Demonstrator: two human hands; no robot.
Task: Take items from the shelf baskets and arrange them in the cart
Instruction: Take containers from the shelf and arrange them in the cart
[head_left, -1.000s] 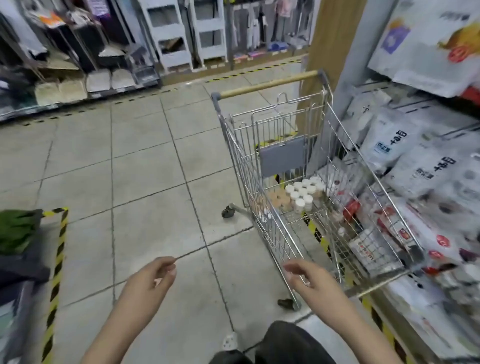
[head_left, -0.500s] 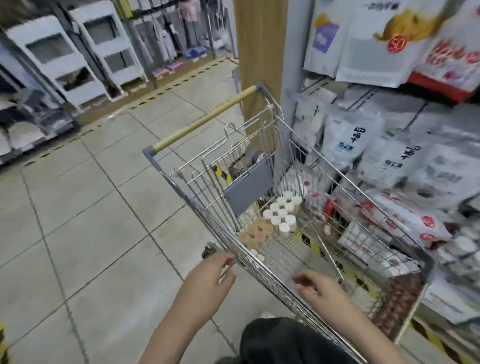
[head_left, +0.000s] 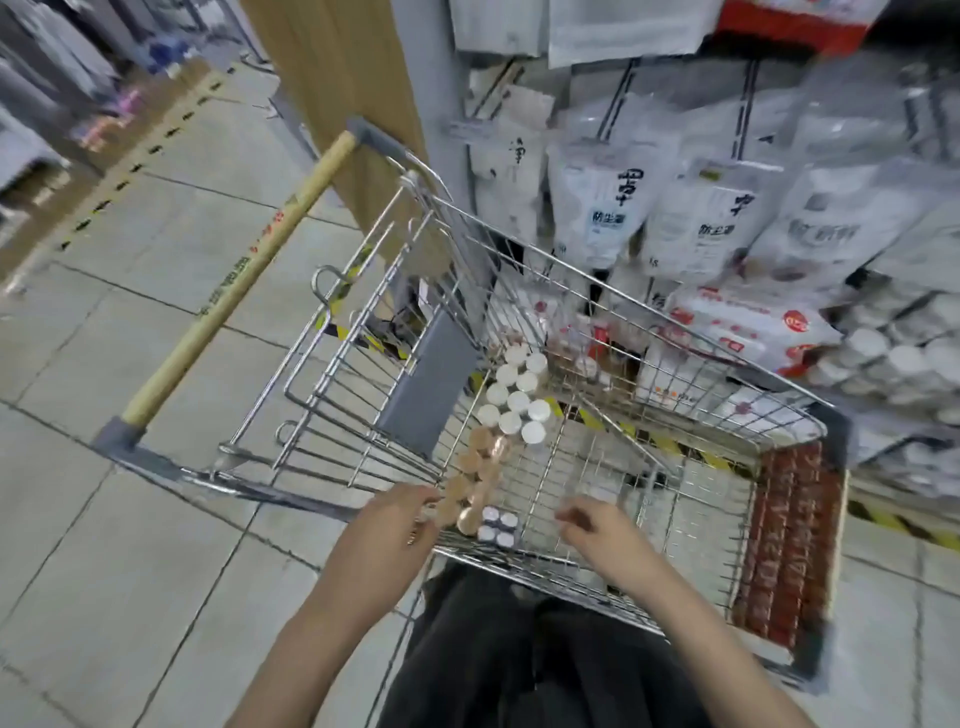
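Observation:
A wire shopping cart (head_left: 623, 306) with a wooden handle (head_left: 234, 291) stands right in front of me, beside the shelf. On its floor sit several white-capped little bottles (head_left: 511, 400), a row of copper-capped ones (head_left: 480, 467) and a small pack of four silver-topped pieces (head_left: 496, 525). My left hand (head_left: 384, 535) reaches over the near rim, fingertips at the copper-capped row. My right hand (head_left: 597, 525) hovers inside the cart above the bare wire floor, fingers loosely curled, holding nothing.
The shelf on the right carries white bags (head_left: 696, 228), red-and-white packs (head_left: 748, 322) and a basket of white-lidded items (head_left: 904, 364). A wooden pillar (head_left: 337, 78) rises behind the cart handle. Tiled floor (head_left: 130, 519) spreads to the left.
I have come closer and look down into the cart. My left hand went from the floor side to the cart's rim, then over it. My right hand moved into the cart.

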